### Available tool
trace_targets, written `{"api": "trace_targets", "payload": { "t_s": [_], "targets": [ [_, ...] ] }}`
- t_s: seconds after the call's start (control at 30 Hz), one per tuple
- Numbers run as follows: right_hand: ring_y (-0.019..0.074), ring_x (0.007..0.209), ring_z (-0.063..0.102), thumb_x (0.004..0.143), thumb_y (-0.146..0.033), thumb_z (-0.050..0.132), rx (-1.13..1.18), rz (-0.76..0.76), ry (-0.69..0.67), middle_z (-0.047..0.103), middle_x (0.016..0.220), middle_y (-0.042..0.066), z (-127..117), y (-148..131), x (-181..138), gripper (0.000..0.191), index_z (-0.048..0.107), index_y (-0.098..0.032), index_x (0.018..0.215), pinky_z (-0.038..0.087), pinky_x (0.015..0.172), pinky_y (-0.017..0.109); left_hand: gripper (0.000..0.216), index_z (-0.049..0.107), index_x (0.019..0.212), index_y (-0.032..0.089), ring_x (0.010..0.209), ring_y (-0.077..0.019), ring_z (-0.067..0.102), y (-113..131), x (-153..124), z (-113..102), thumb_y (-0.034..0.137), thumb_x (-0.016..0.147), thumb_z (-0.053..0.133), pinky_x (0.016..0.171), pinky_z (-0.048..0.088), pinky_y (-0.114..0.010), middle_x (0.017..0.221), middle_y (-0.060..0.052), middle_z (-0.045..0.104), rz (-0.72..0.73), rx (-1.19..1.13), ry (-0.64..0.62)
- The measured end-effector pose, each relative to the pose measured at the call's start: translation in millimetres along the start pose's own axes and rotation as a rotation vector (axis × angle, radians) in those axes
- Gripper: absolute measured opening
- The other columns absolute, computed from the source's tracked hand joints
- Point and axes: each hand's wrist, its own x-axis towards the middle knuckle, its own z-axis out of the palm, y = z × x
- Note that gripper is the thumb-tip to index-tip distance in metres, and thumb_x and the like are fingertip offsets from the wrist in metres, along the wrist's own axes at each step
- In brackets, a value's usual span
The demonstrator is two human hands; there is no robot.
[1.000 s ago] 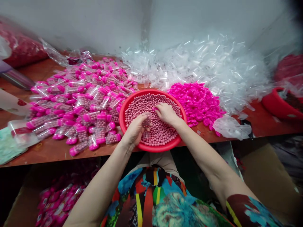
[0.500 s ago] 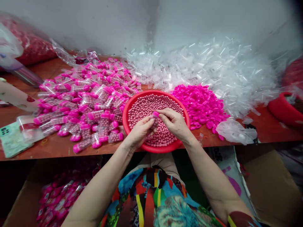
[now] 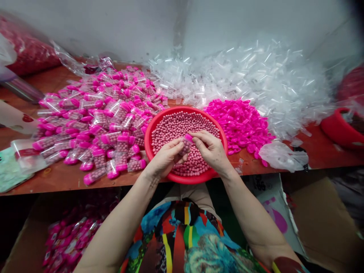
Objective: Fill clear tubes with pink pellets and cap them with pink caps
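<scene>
Fingers [image 3: 178, 146] of both hands clamped on one tube [image 3: 184, 148], over the bowl [image 3: 184, 179].
Left hand [image 3: 165, 161] pinches the tube body (looks full of beads), right hand [image 3: 213, 151] pinches the pink cap [image 3: 189, 137] at its top end. Tube sits tilted above the loose beads [image 3: 173, 127], mid-bowl. Bowl is at the table's [image 3: 62, 178] front edge, near rim overhanging it. Risk, as I judge it: cap seats crooked or the grip slips, tube tips, beads spill. Most would land back in the bowl, but strays could clear the near rim and drop off the front edge.
</scene>
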Motion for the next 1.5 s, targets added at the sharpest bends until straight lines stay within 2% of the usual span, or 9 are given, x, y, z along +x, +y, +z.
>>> {"api": "trace_targets", "payload": {
  "t_s": [0.33, 0.47, 0.7, 0.83, 0.9, 1.0, 1.13, 1.33, 1.5],
  "targets": [
    [0.0189, 0.090, 0.066, 0.097, -0.021, 0.052, -0.091, -0.023, 0.000, 0.068, 0.095, 0.008, 5, -7, -2, 0.022, 0.072, -0.020, 0.107, 0.055, 0.083, 0.035, 0.024, 0.066, 0.100, 0.017, 0.065, -0.0058, 0.051, -1, 0, 3, 0.036, 0.086, 0.070, 0.055, 0.039, -0.015, 0.083, 0.000, 0.054, -0.045, 0.036, 0.036],
    [0.0226, 0.096, 0.064, 0.099, -0.022, 0.045, -0.186, -0.048, 0.022, 0.067, 0.099, 0.011, 17, -7, -9, 0.027, 0.068, -0.020, 0.113, 0.055, 0.088, 0.041, 0.025, 0.065, 0.091, 0.015, 0.058, -0.0057, 0.046, -3, 1, 2, 0.039, 0.085, 0.071, 0.047, 0.031, -0.016, 0.073, 0.001, 0.051, 0.014, 0.051, 0.068],
    [0.0262, 0.106, 0.061, 0.102, -0.026, 0.037, -0.209, 0.030, 0.080, 0.065, 0.107, 0.014, 41, -14, -18, 0.034, 0.063, -0.021, 0.124, 0.051, 0.098, 0.047, 0.029, 0.066, 0.090, 0.014, 0.059, -0.0055, 0.046, -8, 2, 4, 0.039, 0.079, 0.076, 0.053, 0.036, -0.018, 0.076, 0.001, 0.054, 0.147, 0.069, 0.175],
    [0.0236, 0.100, 0.062, 0.101, -0.039, 0.044, -0.068, 0.038, 0.018, 0.068, 0.103, 0.010, 26, -8, -7, 0.032, 0.068, -0.023, 0.115, 0.052, 0.095, 0.043, 0.029, 0.065, 0.088, 0.015, 0.055, -0.0052, 0.040, -3, 0, 8, 0.043, 0.082, 0.073, 0.049, 0.030, -0.018, 0.071, 0.003, 0.049, 0.158, 0.126, 0.163],
    [0.0195, 0.086, 0.064, 0.101, -0.052, 0.039, 0.072, 0.157, 0.079, 0.068, 0.096, 0.007, 19, -1, 2, 0.043, 0.067, -0.025, 0.117, 0.055, 0.083, 0.037, 0.030, 0.063, 0.086, 0.015, 0.053, -0.0049, 0.037, 0, -2, 9, 0.045, 0.083, 0.071, 0.046, 0.025, -0.019, 0.069, 0.003, 0.048, 0.092, 0.152, 0.110],
    [0.0139, 0.067, 0.060, 0.096, -0.070, 0.017, 0.356, 0.385, 0.127, 0.067, 0.090, 0.005, 19, 7, 15, 0.070, 0.059, -0.025, 0.129, 0.052, 0.064, 0.028, 0.032, 0.064, 0.085, 0.013, 0.053, -0.0050, 0.037, 0, -3, 8, 0.044, 0.083, 0.071, 0.047, 0.024, -0.019, 0.068, 0.002, 0.048, -0.004, 0.215, 0.004],
    [0.0156, 0.069, 0.063, 0.089, -0.081, 0.016, 0.614, 0.534, -0.062, 0.068, 0.085, 0.006, 34, 6, 27, 0.083, 0.058, -0.021, 0.128, 0.053, 0.066, 0.028, 0.031, 0.064, 0.084, 0.012, 0.049, -0.0039, 0.034, -3, -2, 6, 0.043, 0.085, 0.069, 0.045, 0.021, -0.020, 0.065, 0.002, 0.047, -0.053, 0.257, -0.054],
    [0.0160, 0.071, 0.063, 0.092, -0.077, 0.019, 0.707, 0.569, -0.244, 0.065, 0.078, 0.002, 44, 6, 25, 0.078, 0.053, -0.020, 0.133, 0.053, 0.069, 0.029, 0.034, 0.065, 0.084, 0.012, 0.046, -0.0048, 0.033, -2, -1, 7, 0.046, 0.080, 0.073, 0.044, 0.020, -0.020, 0.060, 0.003, 0.047, -0.080, 0.329, 0.002],
    [0.0137, 0.071, 0.059, 0.096, -0.070, 0.029, 0.483, 0.505, -0.158, 0.065, 0.083, 0.000, 43, 11, 18, 0.065, 0.052, -0.025, 0.136, 0.051, 0.069, 0.027, 0.029, 0.068, 0.076, 0.013, 0.056, -0.0085, 0.040, -6, 5, 10, 0.042, 0.077, 0.074, 0.049, 0.028, -0.022, 0.062, 0.001, 0.051, 0.068, 0.514, 0.062]
  ]
}}
